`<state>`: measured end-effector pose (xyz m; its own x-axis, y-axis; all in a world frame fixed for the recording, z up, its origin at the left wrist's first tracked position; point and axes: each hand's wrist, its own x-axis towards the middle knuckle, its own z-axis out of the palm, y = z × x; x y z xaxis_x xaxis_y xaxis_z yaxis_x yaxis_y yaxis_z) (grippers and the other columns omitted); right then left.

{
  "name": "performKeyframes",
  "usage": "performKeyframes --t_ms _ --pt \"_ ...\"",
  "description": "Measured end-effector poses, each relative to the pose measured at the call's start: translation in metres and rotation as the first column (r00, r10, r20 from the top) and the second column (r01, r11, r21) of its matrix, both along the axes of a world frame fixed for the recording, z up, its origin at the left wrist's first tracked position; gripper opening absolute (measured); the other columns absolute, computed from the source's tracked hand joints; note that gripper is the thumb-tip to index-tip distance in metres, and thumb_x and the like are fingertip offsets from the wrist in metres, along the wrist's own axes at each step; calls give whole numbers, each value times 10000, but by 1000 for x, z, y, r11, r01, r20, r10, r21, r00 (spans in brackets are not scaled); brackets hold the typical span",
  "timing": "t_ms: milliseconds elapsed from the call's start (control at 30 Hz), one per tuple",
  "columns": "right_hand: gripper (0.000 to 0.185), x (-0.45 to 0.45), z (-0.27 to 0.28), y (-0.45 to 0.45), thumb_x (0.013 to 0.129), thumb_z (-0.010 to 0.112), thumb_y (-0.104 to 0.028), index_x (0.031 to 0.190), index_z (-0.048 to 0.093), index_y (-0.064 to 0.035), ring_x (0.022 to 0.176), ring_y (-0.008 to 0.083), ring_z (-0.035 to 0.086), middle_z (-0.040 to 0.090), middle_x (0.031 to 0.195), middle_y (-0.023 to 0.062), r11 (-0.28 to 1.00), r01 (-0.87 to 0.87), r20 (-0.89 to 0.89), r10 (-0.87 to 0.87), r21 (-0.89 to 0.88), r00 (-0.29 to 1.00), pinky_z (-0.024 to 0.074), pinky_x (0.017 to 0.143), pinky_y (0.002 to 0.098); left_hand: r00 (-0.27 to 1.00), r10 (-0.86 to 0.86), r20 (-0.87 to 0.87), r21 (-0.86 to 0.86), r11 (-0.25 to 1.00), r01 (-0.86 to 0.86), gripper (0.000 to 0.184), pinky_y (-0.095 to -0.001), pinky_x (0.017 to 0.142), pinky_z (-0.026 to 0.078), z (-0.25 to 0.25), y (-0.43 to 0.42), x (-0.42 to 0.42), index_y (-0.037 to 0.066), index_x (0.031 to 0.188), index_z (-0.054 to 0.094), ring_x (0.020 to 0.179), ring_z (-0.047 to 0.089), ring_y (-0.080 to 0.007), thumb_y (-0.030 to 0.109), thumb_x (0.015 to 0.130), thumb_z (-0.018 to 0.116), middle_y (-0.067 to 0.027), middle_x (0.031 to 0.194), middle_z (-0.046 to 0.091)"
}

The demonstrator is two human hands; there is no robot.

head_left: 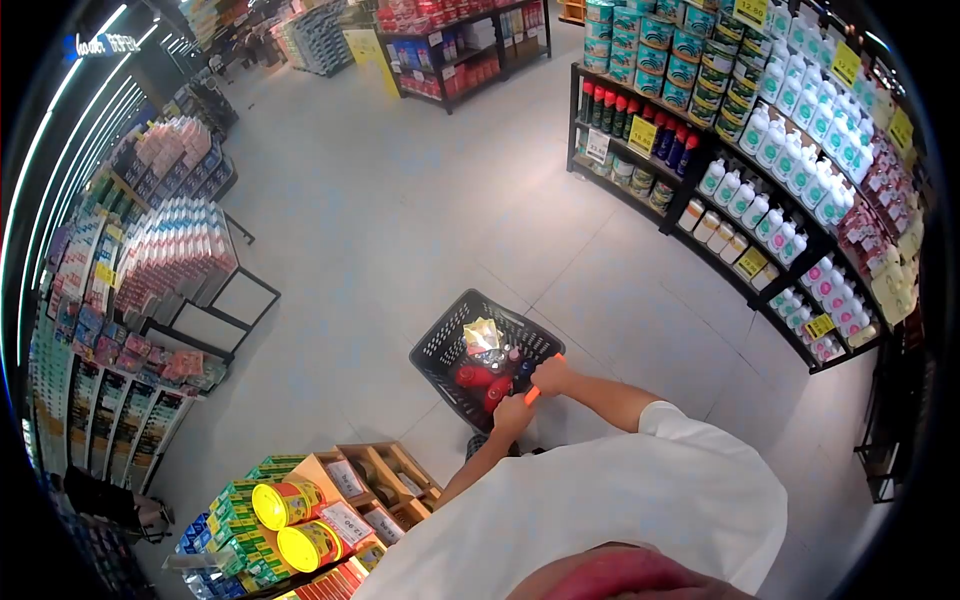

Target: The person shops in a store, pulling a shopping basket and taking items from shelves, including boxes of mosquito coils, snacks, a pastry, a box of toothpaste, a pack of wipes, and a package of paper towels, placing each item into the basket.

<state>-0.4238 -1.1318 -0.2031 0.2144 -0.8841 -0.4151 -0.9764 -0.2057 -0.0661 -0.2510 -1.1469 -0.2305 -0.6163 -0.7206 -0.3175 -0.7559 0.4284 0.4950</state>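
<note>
Both of my hands are wrapped around the orange handle (533, 396) of a black shopping basket (440, 340) in front of my body. My left hand (513, 416) grips the nearer left part, and my right hand (551, 375) holds it slightly farther right. Inside the basket lie a shiny gold-and-white packet (482, 335), red containers (474, 376) and some dark items beside them, partly hidden by the basket rim and my hands. The exact kinds of these goods cannot be made out.
Black shelves (690, 165) with stacked cans (655, 45) and white pump bottles (800, 140) curve along the right. A wooden display (370, 465) with yellow-lidded tubs (285, 505) stands close at lower left. Product racks (240, 300) line the left, and pale tiled floor (370, 200) stretches ahead.
</note>
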Motion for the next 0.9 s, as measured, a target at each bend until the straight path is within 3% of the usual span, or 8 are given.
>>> performKeyframes --t_ms 200,333,533,633,900 --pt "285 9 -4 -44 744 641 -341 834 731 -86 836 333 692 709 888 145 973 -126 70 115 191 991 554 711 445 994 -110 -7 -6 994 110 275 -482 710 551 -1 -37 26 94 947 691 781 678 -352 317 811 606 -155 841 692" --pt "283 28 8 -79 746 635 -342 825 730 -87 802 301 694 709 872 128 984 -65 31 61 166 998 552 714 428 991 -130 3 46 990 130 242 -471 699 544 23 -84 44 129 923 701 775 676 -331 315 792 620 -139 834 691" --pt "331 54 2 -154 788 585 -399 870 737 -117 814 316 697 712 873 135 976 95 15 -100 195 995 558 718 430 982 -189 -25 -21 982 188 222 -465 689 543 1 -179 68 123 899 701 771 670 -330 293 777 626 -141 830 679" --pt "339 58 -6 -199 806 551 -397 860 732 -116 801 311 696 711 858 128 974 150 -13 -150 171 989 556 704 428 970 -243 11 33 969 243 210 -459 684 540 2 -239 67 109 892 692 779 667 -328 272 777 625 -141 830 671" --pt "347 40 -15 -317 805 575 -405 886 739 -109 808 327 698 711 879 146 965 247 54 -252 94 966 552 727 435 966 -257 23 -112 960 258 195 -458 702 537 -8 -371 39 75 896 634 819 671 -329 213 758 646 -133 872 673"
